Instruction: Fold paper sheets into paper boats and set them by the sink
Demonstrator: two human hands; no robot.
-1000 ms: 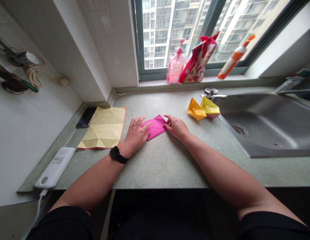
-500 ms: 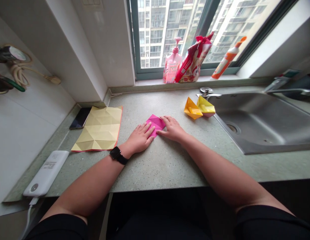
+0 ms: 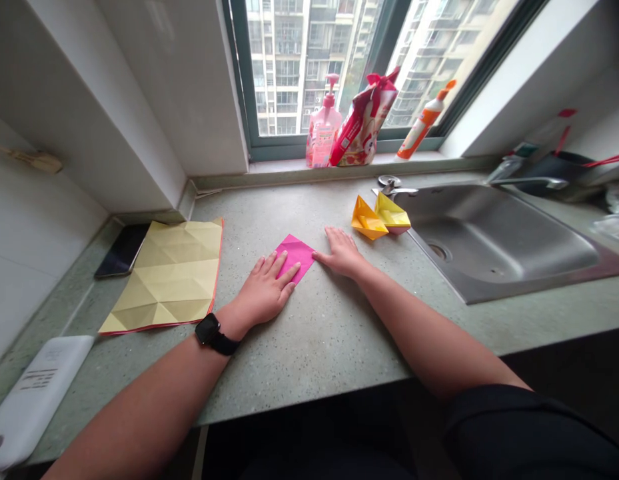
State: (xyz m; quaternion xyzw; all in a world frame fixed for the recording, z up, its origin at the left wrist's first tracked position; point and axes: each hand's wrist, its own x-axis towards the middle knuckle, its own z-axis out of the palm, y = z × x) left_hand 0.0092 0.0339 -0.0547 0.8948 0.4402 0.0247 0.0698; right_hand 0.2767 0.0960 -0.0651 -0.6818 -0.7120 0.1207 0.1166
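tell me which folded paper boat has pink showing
The yellow boat on the right, beside the steel sink: a pink edge shows along its base. The orange boat to its left shows only orange and yellow.

We get bright daylight through the window (image 3: 309,73), washing out the tower blocks (image 3: 284,67) outside. The table (image 3: 329,347) and pink paper (image 3: 294,257) lie in soft, even light with faint shadows. Wide-angle distortion bends the walls (image 3: 89,87) at the edges; we see little blur.
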